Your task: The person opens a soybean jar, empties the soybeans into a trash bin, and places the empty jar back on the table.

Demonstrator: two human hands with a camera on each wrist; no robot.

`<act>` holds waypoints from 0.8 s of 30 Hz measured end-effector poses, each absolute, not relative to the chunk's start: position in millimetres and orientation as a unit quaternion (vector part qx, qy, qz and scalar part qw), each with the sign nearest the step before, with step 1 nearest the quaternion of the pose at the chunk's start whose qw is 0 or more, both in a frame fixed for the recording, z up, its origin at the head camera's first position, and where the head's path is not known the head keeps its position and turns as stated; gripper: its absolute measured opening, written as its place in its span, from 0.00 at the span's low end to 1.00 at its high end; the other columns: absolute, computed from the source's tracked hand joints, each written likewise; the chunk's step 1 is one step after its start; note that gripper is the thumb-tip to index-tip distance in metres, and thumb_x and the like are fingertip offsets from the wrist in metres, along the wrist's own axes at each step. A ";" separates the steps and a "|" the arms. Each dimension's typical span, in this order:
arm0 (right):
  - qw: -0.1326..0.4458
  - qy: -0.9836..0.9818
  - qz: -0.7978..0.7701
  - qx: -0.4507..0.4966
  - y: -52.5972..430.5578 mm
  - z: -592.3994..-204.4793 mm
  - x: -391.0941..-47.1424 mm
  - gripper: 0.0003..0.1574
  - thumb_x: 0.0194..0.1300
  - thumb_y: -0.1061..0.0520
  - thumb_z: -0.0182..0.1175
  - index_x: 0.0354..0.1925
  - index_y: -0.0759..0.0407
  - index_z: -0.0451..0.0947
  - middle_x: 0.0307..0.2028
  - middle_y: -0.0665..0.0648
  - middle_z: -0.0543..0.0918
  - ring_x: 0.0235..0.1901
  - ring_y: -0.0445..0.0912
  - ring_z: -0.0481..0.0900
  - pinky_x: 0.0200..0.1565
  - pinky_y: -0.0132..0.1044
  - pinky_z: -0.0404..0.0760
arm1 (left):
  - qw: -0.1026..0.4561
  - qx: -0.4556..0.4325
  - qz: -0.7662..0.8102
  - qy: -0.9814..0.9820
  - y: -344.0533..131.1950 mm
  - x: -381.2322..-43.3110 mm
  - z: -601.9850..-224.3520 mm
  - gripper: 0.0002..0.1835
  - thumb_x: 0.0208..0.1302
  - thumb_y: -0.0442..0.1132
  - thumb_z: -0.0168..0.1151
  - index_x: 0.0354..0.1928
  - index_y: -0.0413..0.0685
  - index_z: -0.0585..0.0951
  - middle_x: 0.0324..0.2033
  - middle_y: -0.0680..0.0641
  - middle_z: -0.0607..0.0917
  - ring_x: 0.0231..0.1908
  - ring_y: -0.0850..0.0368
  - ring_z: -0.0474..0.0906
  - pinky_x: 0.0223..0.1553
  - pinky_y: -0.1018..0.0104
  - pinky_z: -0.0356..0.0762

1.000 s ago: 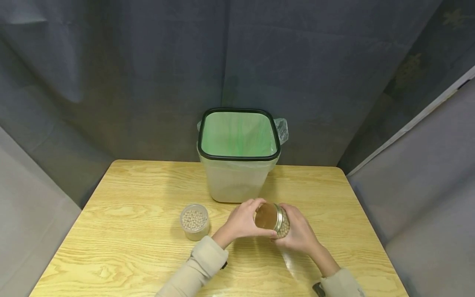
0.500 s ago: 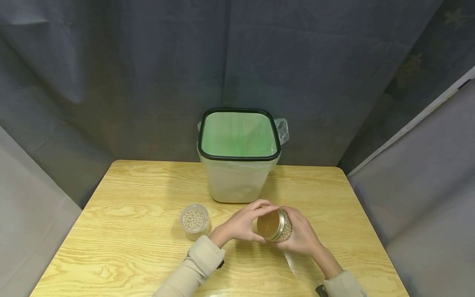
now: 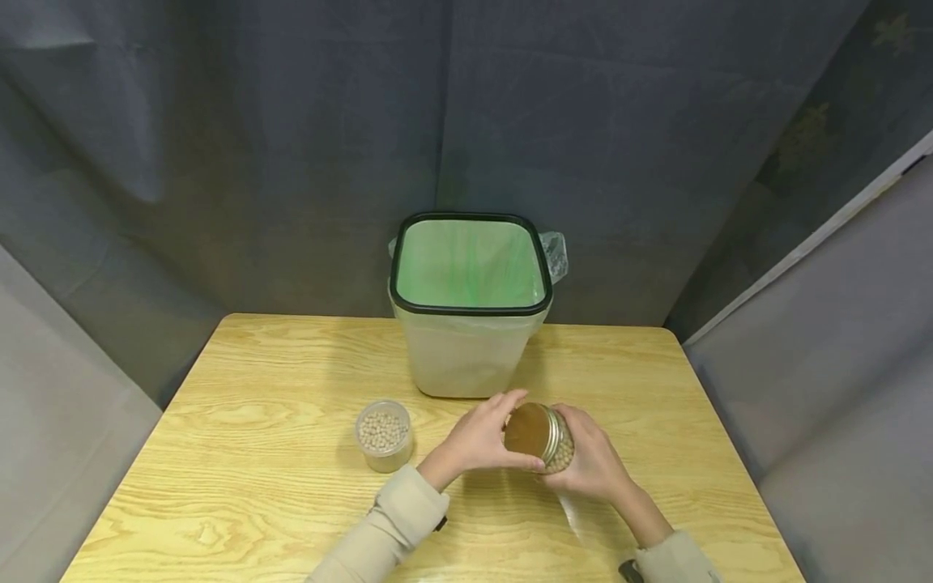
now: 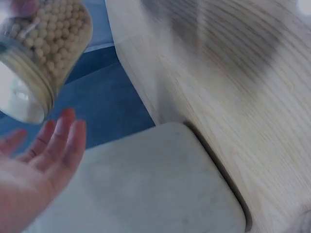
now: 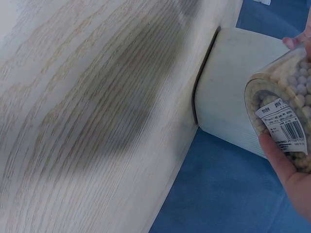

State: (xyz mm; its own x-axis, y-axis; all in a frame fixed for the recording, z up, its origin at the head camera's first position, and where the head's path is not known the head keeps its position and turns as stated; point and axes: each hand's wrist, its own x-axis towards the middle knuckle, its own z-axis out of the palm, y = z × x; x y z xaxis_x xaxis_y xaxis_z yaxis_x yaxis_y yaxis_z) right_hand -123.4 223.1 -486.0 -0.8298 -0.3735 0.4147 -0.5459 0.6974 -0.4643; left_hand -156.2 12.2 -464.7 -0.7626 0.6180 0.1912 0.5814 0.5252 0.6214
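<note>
A clear jar (image 3: pixel 563 455) of pale round beans lies tilted in the air above the table, its gold screw lid (image 3: pixel 526 431) facing left. My right hand (image 3: pixel 594 457) grips the jar's body near the base. On that base, a barcode label (image 5: pixel 286 127) shows in the right wrist view. Around the lid my left hand (image 3: pixel 481 437) is spread, thumb on the near side and fingers on the far side. In the left wrist view, the fingers (image 4: pixel 60 143) are relaxed, with a gap between them and the lid.
A round clear tub (image 3: pixel 385 463) of the same beans stands uncovered on the table (image 3: pixel 219 486), left of my left hand. Behind the hands is a white bin (image 3: pixel 466 356) with a black rim and green inside. Dark curtains hang at the back.
My left hand has turned about the lid and swung back, its thumb going toward me and then returning. The jar has shifted slightly right, still in my right hand.
</note>
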 end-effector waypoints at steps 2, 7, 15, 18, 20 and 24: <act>0.142 -0.909 0.297 0.255 224.0 -485.9 -122.7 0.59 0.25 0.47 0.78 0.56 0.64 0.64 0.48 0.59 0.74 0.46 0.54 0.74 0.44 0.51 0.76 | 0.035 0.375 0.354 0.856 10.5 -157.2 -464.8 0.55 0.39 0.60 0.72 0.69 0.56 0.54 0.58 0.49 0.66 0.53 0.56 0.69 0.50 0.63 0.71; 0.144 -0.909 0.301 0.251 226.0 -485.6 -122.2 0.58 0.24 0.46 0.78 0.55 0.63 0.65 0.48 0.58 0.74 0.46 0.53 0.74 0.44 0.51 0.76 | 0.031 0.466 0.364 0.806 7.1 -161.9 -465.3 0.56 0.36 0.39 0.78 0.69 0.53 0.56 0.66 0.48 0.55 0.63 0.53 0.58 0.58 0.62 0.61; 0.139 -0.909 0.302 0.252 227.0 -485.2 -121.1 0.58 0.24 0.47 0.78 0.55 0.62 0.65 0.48 0.57 0.74 0.47 0.52 0.73 0.45 0.51 0.75 | 0.028 0.437 0.356 0.825 6.9 -159.2 -463.8 0.52 0.37 0.47 0.77 0.67 0.55 0.60 0.58 0.52 0.65 0.56 0.58 0.66 0.54 0.65 0.66; 0.134 -0.910 0.301 0.252 227.6 -485.0 -120.2 0.58 0.25 0.47 0.78 0.55 0.63 0.64 0.49 0.58 0.73 0.47 0.54 0.73 0.45 0.51 0.75 | 0.023 0.403 0.359 0.842 8.8 -156.9 -465.3 0.50 0.37 0.54 0.75 0.65 0.54 0.62 0.54 0.53 0.69 0.47 0.60 0.71 0.46 0.70 0.71; 0.136 -0.911 0.298 0.251 227.8 -484.8 -120.1 0.58 0.26 0.47 0.78 0.55 0.64 0.64 0.49 0.59 0.73 0.47 0.54 0.73 0.45 0.52 0.76 | 0.020 0.377 0.364 0.852 10.5 -155.2 -465.9 0.49 0.37 0.59 0.73 0.64 0.53 0.64 0.50 0.53 0.72 0.40 0.61 0.72 0.39 0.74 0.71; 0.145 -0.911 0.297 0.248 227.3 -484.0 -119.9 0.58 0.26 0.48 0.78 0.56 0.64 0.64 0.48 0.59 0.73 0.46 0.54 0.74 0.44 0.51 0.76 | 0.017 0.345 0.367 0.864 13.6 -152.3 -465.3 0.48 0.38 0.63 0.71 0.63 0.52 0.65 0.46 0.51 0.75 0.35 0.60 0.73 0.33 0.75 0.70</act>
State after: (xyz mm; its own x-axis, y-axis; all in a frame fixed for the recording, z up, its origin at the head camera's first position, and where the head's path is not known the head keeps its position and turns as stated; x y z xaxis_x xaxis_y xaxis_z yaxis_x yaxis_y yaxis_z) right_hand -119.9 227.3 -484.0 -0.8355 -0.3655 0.4102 -0.5370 0.7013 -0.4688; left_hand -152.3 13.6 -465.3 -0.7620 0.6079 0.2231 0.5825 0.4928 0.6465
